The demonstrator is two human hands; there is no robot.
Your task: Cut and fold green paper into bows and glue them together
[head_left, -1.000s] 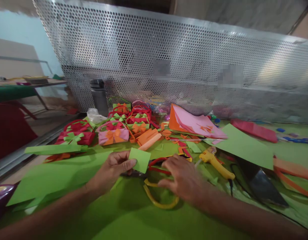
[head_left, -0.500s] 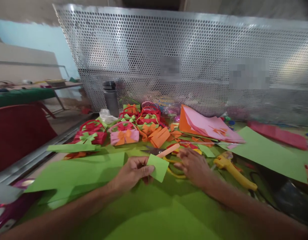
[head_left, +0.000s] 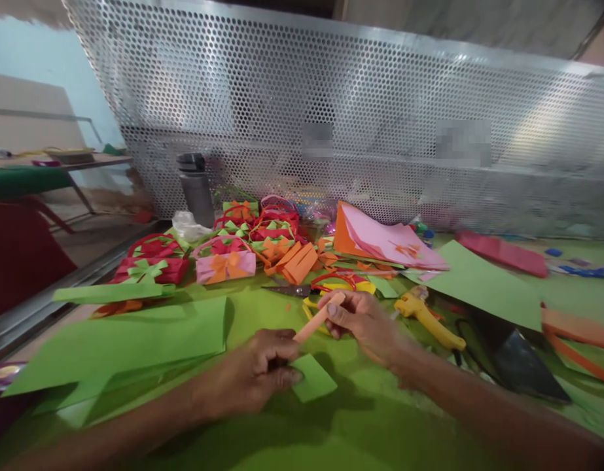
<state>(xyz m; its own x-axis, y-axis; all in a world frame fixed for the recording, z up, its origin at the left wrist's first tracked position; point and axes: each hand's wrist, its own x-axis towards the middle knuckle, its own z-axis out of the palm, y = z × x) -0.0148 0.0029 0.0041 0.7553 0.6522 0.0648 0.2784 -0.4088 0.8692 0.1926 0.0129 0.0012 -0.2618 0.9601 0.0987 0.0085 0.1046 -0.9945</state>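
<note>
A plain green work surface (head_left: 360, 432) filled the nearest part, this side of a yellow plastic glue gun (head_left: 429, 319). Above that surface, left of the glue gun and a little nearer than it, the left hand (head_left: 269, 366) pinched a small light-green paper square (head_left: 315, 379) between thumb and fingers. The square jutted out from the fingertips towards the right, tilted. A narrow, flat peach-coloured strip (head_left: 317, 318) slanted up from the left hand's fingers to the right hand (head_left: 363, 320), just left of the glue gun. The right hand gripped the strip's upper end between thumb and bent forefinger; whether the left fingers also gripped its lower end, I could not tell.

Well left of the glue gun lay large light-green paper sheets (head_left: 135, 333); to its right was a flat, shiny black object (head_left: 532, 373). Scissors with dark blades and red-and-yellow handles (head_left: 294, 290) lay left of the glue gun and slightly beyond it. Farther back on that side stood a small pink paper bag with an orange bow (head_left: 226, 267). Pink paper sheets (head_left: 380, 239) lay behind the glue gun. Beyond everything rose a perforated silver metal panel (head_left: 282, 98).
</note>
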